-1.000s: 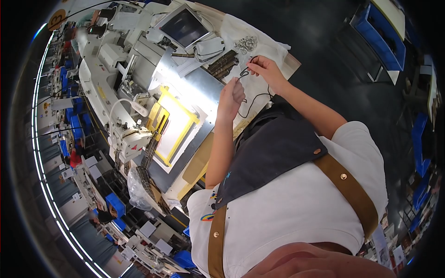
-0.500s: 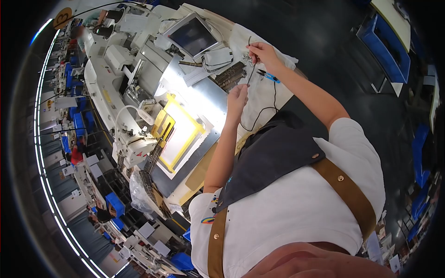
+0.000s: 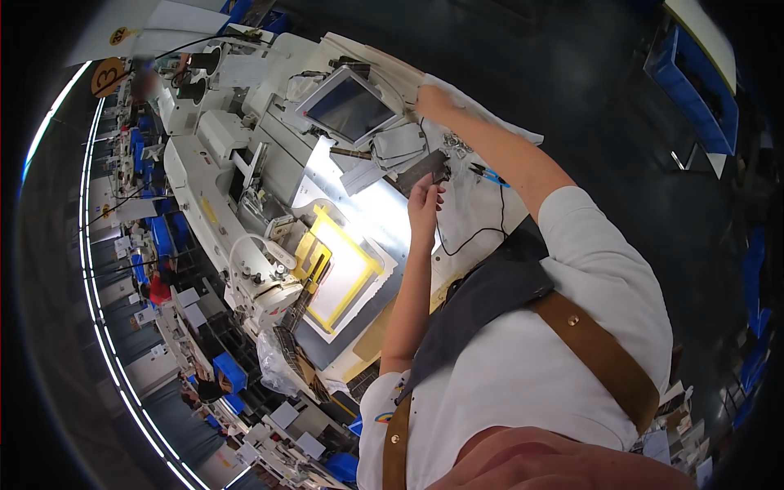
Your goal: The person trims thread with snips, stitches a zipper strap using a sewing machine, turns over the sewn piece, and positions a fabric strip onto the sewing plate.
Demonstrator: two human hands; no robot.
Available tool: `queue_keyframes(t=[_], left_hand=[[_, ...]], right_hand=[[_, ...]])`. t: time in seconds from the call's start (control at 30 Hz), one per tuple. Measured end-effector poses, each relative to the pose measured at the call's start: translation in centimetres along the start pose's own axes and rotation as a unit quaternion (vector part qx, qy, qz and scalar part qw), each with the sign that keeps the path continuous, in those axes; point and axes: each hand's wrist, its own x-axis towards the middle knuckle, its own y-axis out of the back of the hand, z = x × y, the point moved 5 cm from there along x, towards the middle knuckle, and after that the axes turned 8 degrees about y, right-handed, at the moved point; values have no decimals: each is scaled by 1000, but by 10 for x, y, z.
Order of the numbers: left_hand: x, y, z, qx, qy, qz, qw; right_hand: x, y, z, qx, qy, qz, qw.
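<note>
My left hand [image 3: 424, 208] is pinched nearly closed on a dark cord [image 3: 424, 131], which runs over the table beside the stacked dark strips [image 3: 416, 170]. My right hand [image 3: 432, 103] reaches past the monitor [image 3: 349, 106], fingers blurred; I can't tell how far they're closed. Blue-handled snips [image 3: 490, 175] lie under my right forearm.

At ten o'clock, a round orange sign [image 3: 109, 77] bears a large dark "3". Just above it, toward twelve, a smaller yellow label [image 3: 120, 36] shows two digits, apparently ending in "2", the first unclear.
</note>
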Motion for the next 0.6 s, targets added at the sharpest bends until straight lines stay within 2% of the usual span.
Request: queue_keyframes(t=[0.13,0.33,0.53,0.6], left_hand=[[1,5,-7,-43,11,13,999],[0,4,-13,-48,14,16,999],[3,3,-15,-57,17,17,998],[6,4,-18,-53,19,16,998]], right_hand=[[-13,5,-16,-14,-2,-60,998],[-14,11,-29,-51,20,-73,996],[-7,-9,-11,6,38,-25,999],[0,-25,-3,52,30,-57,997]])
